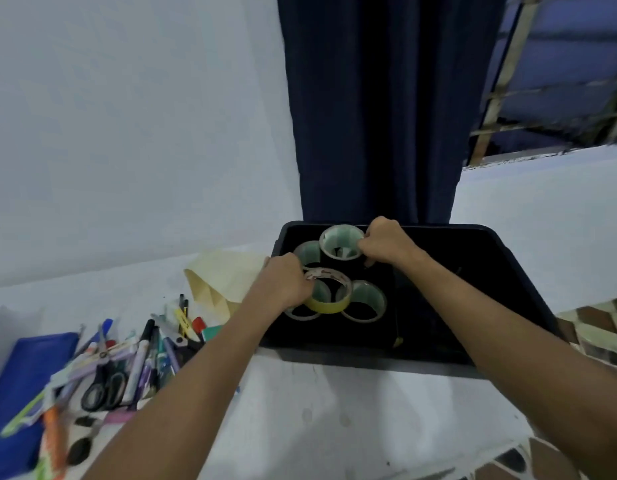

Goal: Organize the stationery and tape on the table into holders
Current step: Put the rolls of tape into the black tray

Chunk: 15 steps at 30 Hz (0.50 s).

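At the far left a flat blue pouch (19, 386) lies on the white table (335, 427). Beside it is a loose heap of pens and markers (144, 355), with black-handled scissors (104, 386) on top and an orange-barrelled item (54, 441) near the front edge. Behind the heap sits a folded cream paper (224, 282), touching the left wall of a black rectangular tray (490, 271).

The left hand (283, 285) reaches over that wall, its fingers curled and pinching the rim of a yellow tape roll (329, 299), which overlaps the clear rolls below it. Three more clear tape rolls (364, 301) lie in the tray's left half, close together. The right hand (386, 242) is curled round the side of the farthest clear tape roll (341, 242), which stands tilted near the back wall. The tray's right half is dark and hard to read. A dark blue curtain (369, 116) hangs behind, and patterned tiles (598, 327) show at right.
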Motion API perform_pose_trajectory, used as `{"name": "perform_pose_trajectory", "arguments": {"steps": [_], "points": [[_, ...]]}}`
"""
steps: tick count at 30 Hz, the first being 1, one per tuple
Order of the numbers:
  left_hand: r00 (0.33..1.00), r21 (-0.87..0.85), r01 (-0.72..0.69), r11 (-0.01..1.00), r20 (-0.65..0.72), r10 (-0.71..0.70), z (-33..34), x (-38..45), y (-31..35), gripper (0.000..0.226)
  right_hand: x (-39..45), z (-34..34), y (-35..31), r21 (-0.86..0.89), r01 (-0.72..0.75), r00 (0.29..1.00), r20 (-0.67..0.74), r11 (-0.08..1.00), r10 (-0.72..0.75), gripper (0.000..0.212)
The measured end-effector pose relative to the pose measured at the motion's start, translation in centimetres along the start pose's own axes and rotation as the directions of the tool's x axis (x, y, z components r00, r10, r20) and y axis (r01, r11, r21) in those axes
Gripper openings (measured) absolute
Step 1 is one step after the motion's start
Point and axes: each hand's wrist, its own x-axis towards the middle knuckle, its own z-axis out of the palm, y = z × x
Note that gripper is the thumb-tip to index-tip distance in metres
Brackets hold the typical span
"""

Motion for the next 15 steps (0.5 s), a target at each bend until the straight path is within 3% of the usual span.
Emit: {"name": "perform_pose_trajectory", "arguments": {"steps": [8,15], "points": [[1.000,-0.022,0.004,1.000,0.001,-0.004,0.6,0.3,-0.1,0.026,0.9,0.4,-0.3,0.028,-0.001,1.000,-0.016,1.000,0.002,0.016],[1.000,-0.067,-0.003,0.998,0.002,0.003,0.6,0.4,-0.1,0.017,1.4,0.3,0.4,0.006,0.035,0.998,-0.059,0.999,-0.035,0.017]]}}
